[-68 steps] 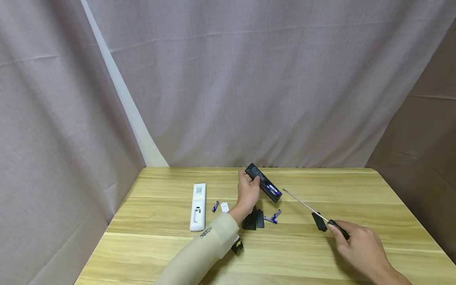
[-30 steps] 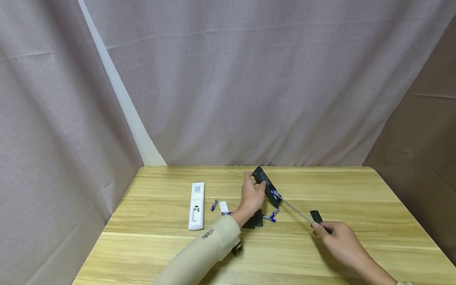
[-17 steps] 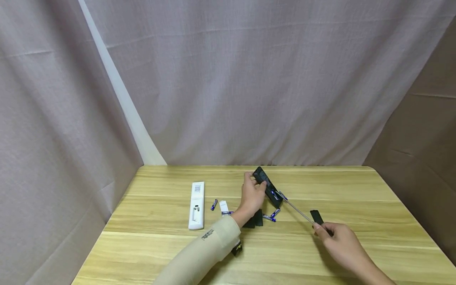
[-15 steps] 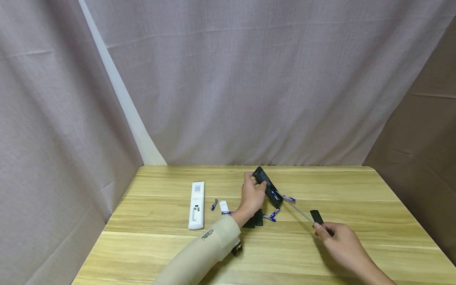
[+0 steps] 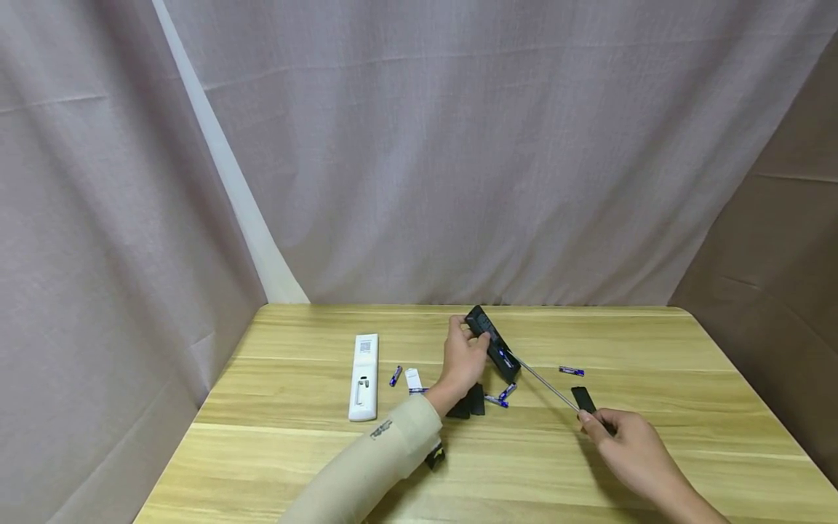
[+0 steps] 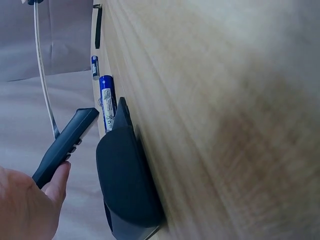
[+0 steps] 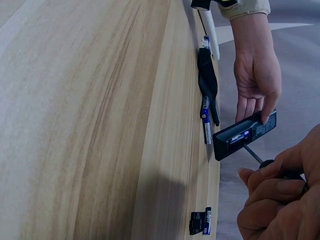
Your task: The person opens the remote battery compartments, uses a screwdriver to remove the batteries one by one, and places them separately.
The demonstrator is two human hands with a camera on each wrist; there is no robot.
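My left hand (image 5: pixel 463 358) grips a black remote control (image 5: pixel 482 320) tilted above the table, its battery compartment facing right. One blue battery (image 7: pixel 240 137) sits in that compartment in the right wrist view. My right hand (image 5: pixel 628 444) holds a screwdriver (image 5: pixel 546 383) by its black handle, the tip at the compartment beside the battery. A loose blue battery (image 5: pixel 572 371) lies on the table to the right, near a black battery cover (image 5: pixel 581 397). Under the left wrist rests another black remote (image 6: pixel 122 175), partly hidden in the head view.
On the wooden table (image 5: pixel 294 458), a white remote (image 5: pixel 364 378) lies at left with its compartment uncovered. Near it are a battery (image 5: pixel 396 376) and a white cover (image 5: pixel 412 378). Two batteries (image 5: pixel 503 399) lie by a second black cover (image 5: pixel 478 400). A grey curtain (image 5: pixel 458 160) hangs behind.
The screwdriver tip has come to the remote's compartment. One of its batteries has popped out and rolled right onto the table, near the black cover. Both hands now stay nearly still.
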